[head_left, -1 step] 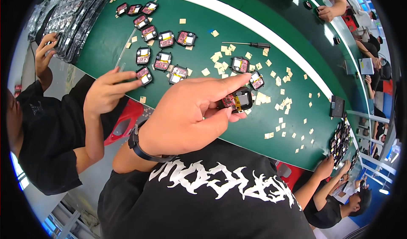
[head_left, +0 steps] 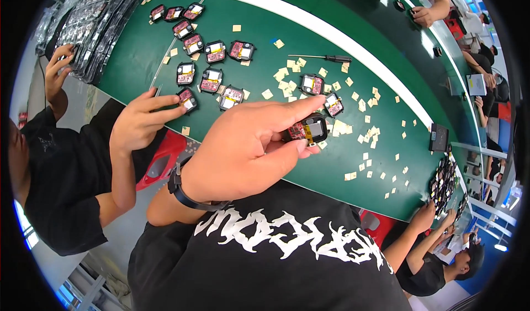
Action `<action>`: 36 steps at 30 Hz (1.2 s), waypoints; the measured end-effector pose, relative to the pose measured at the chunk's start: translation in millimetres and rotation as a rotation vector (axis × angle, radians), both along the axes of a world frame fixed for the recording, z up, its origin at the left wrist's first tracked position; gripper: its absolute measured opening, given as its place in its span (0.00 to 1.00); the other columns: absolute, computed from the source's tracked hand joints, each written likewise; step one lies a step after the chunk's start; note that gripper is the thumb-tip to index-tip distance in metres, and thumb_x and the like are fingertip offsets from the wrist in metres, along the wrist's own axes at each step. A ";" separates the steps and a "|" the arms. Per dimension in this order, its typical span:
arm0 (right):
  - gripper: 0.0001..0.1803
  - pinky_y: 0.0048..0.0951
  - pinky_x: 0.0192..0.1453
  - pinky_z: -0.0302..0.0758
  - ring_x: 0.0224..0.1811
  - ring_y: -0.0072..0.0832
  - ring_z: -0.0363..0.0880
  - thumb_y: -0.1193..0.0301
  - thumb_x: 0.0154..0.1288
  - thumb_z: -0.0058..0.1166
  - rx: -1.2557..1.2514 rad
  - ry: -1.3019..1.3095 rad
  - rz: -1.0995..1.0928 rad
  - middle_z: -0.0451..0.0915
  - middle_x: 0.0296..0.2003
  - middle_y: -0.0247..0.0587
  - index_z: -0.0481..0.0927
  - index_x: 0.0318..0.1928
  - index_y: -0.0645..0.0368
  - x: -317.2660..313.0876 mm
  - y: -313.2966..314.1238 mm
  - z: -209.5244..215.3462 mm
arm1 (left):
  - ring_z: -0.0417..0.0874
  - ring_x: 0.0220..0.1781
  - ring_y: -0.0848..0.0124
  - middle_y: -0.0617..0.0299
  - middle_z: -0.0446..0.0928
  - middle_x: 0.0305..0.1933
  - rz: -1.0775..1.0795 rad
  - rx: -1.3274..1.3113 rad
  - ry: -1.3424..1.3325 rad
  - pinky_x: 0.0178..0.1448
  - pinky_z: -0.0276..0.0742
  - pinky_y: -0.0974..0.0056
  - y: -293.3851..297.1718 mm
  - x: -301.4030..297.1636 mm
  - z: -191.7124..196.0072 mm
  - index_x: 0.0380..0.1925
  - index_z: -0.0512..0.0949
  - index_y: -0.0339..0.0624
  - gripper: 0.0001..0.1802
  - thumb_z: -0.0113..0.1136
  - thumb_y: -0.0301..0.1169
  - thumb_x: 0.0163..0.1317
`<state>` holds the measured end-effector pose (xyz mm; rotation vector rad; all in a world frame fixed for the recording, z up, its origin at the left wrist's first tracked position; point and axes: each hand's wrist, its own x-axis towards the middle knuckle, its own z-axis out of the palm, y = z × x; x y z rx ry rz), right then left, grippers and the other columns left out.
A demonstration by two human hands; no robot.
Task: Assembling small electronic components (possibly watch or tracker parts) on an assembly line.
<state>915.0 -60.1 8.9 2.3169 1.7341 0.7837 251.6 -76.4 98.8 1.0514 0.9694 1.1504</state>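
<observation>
My left hand [head_left: 248, 145], with a dark band on its wrist, is closed on a small black-cased device [head_left: 313, 129]. The device lies open-faced, showing a red circuit board, a silvery block and yellow tape. My index finger points out above it, its tip beside another open device [head_left: 333, 104] on the green table [head_left: 265, 71]. A further device [head_left: 312, 83] lies just beyond. At the far right, my right hand [head_left: 423, 217] is by a pile of small black parts [head_left: 441, 185]. Its fingers look curled, and what they grip is hidden.
Small cream squares [head_left: 342, 128] are scattered over the table. A screwdriver [head_left: 326, 58] and a black box [head_left: 439, 138] lie farther off. Several open devices [head_left: 215, 51] are at the left, where a co-worker's hand [head_left: 141, 120] touches one. Black trays [head_left: 96, 27] are stacked beyond.
The co-worker's hand at the left has shifted very slightly, and the device at its fingertips looks turned a little. My left hand keeps its hold with no visible movement.
</observation>
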 end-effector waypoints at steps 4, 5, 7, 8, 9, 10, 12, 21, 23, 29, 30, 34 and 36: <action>0.17 0.46 0.53 0.78 0.53 0.49 0.82 0.70 0.69 0.55 0.009 0.100 -0.127 0.82 0.52 0.50 0.79 0.58 0.57 -26.4 1.1 4.7 | 0.87 0.52 0.64 0.46 0.81 0.54 -0.016 -0.046 0.094 0.55 0.83 0.65 7.9 -5.5 -5.9 0.69 0.69 0.30 0.30 0.50 0.10 0.65; 0.17 0.46 0.53 0.78 0.53 0.49 0.82 0.70 0.69 0.55 0.020 0.100 -0.144 0.82 0.52 0.50 0.79 0.58 0.57 -27.3 0.2 4.3 | 0.89 0.48 0.64 0.47 0.83 0.51 0.036 0.061 0.250 0.51 0.83 0.67 9.8 -6.9 -15.2 0.67 0.72 0.31 0.28 0.51 0.11 0.65; 0.19 0.46 0.56 0.78 0.57 0.49 0.80 0.69 0.70 0.55 0.094 0.094 -0.103 0.81 0.54 0.52 0.78 0.60 0.55 -25.8 -3.3 2.2 | 0.91 0.44 0.64 0.48 0.84 0.47 0.070 0.184 0.406 0.48 0.82 0.68 14.0 -9.4 -29.4 0.64 0.74 0.31 0.26 0.52 0.11 0.65; 0.20 0.45 0.59 0.77 0.60 0.49 0.78 0.69 0.69 0.55 0.081 0.115 -0.148 0.80 0.56 0.54 0.78 0.61 0.54 -28.9 -2.5 4.5 | 0.91 0.42 0.64 0.48 0.84 0.45 0.160 0.229 0.461 0.47 0.82 0.69 15.4 -10.4 -34.5 0.62 0.75 0.30 0.25 0.53 0.11 0.65; 0.20 0.45 0.59 0.77 0.60 0.49 0.78 0.69 0.69 0.55 0.091 0.120 -0.169 0.80 0.56 0.54 0.78 0.61 0.54 -26.4 -0.7 2.5 | 0.91 0.41 0.64 0.49 0.85 0.43 0.251 0.275 0.512 0.46 0.82 0.69 16.5 -11.5 -39.0 0.60 0.77 0.29 0.23 0.54 0.12 0.64; 0.21 0.46 0.57 0.77 0.58 0.50 0.79 0.70 0.70 0.55 0.087 0.099 -0.161 0.81 0.54 0.55 0.77 0.62 0.55 -19.4 0.0 0.1 | 0.91 0.41 0.65 0.49 0.84 0.44 0.276 0.291 0.543 0.45 0.82 0.68 17.4 -12.9 -43.3 0.60 0.78 0.32 0.22 0.54 0.13 0.65; 0.21 0.48 0.54 0.78 0.53 0.52 0.82 0.69 0.70 0.53 0.052 0.084 -0.186 0.83 0.51 0.55 0.77 0.62 0.55 -3.6 -4.6 -6.5 | 0.91 0.40 0.66 0.49 0.84 0.43 0.275 0.331 0.600 0.44 0.82 0.68 18.7 -15.2 -50.2 0.60 0.78 0.33 0.22 0.54 0.14 0.66; 0.15 0.48 0.43 0.81 0.42 0.49 0.85 0.69 0.70 0.51 0.088 0.037 -0.106 0.83 0.47 0.46 0.79 0.55 0.53 -11.2 -7.3 -10.2 | 0.82 0.47 0.49 0.47 0.84 0.45 0.198 0.379 1.064 0.54 0.78 0.54 48.2 -46.3 -64.2 0.52 0.82 0.38 0.18 0.60 0.18 0.61; 0.15 0.47 0.42 0.82 0.41 0.47 0.85 0.70 0.66 0.55 0.108 0.015 -0.111 0.82 0.44 0.44 0.79 0.54 0.52 -17.3 -13.8 -7.1 | 0.80 0.48 0.49 0.48 0.84 0.43 0.174 0.367 1.100 0.55 0.75 0.53 55.5 -46.9 -62.9 0.50 0.83 0.37 0.17 0.61 0.18 0.60; 0.15 0.36 0.43 0.83 0.40 0.37 0.86 0.74 0.61 0.61 0.280 -0.009 0.204 0.85 0.49 0.38 0.82 0.49 0.55 -62.5 -33.0 14.4 | 0.76 0.57 0.46 0.44 0.77 0.57 0.235 0.470 1.370 0.63 0.71 0.51 54.3 -48.4 -57.3 0.55 0.78 0.31 0.19 0.63 0.24 0.63; 0.15 0.34 0.41 0.83 0.39 0.35 0.86 0.75 0.59 0.61 0.287 -0.009 0.279 0.85 0.48 0.38 0.82 0.48 0.55 -79.8 -34.4 22.5 | 0.74 0.59 0.46 0.45 0.75 0.59 0.290 0.485 1.443 0.64 0.69 0.49 51.1 -43.5 -54.1 0.57 0.77 0.32 0.22 0.64 0.26 0.63; 0.15 0.29 0.30 0.79 0.30 0.29 0.82 0.77 0.50 0.63 0.288 -0.010 0.577 0.85 0.48 0.40 0.82 0.42 0.60 -170.0 -27.1 65.6 | 0.75 0.59 0.51 0.46 0.76 0.59 0.344 0.597 1.309 0.63 0.69 0.49 37.5 -7.8 -37.6 0.58 0.77 0.33 0.23 0.65 0.28 0.63; 0.15 0.27 0.27 0.76 0.27 0.27 0.79 0.77 0.50 0.63 0.269 -0.009 0.693 0.85 0.47 0.41 0.82 0.41 0.59 -212.4 -24.7 83.7 | 0.77 0.59 0.53 0.49 0.78 0.58 0.115 0.719 1.118 0.61 0.73 0.54 35.4 14.0 -27.8 0.59 0.77 0.34 0.23 0.64 0.28 0.64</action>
